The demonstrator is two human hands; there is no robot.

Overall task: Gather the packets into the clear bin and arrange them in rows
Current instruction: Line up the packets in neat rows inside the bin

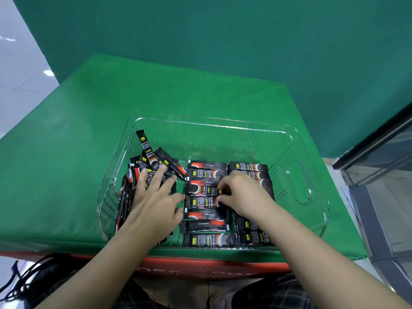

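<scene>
Bright even overhead light, soft shadows; glare on clear plastic bin [296, 139] rim; wide-angle bending at edges; slight softness.

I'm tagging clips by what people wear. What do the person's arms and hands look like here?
Both forearms are bare with no sleeves in view. The left hand and right hand wear no gloves, and no rings, watch or bracelets show.

Left hand [153, 192] covers much of the loose packets [153, 161] beneath. Right hand [240, 195] hides the right row's [249, 168] middle packets; its fingertips can't be seen. Packet print too small to read. Both forearms cut off at bottom edge.
</scene>
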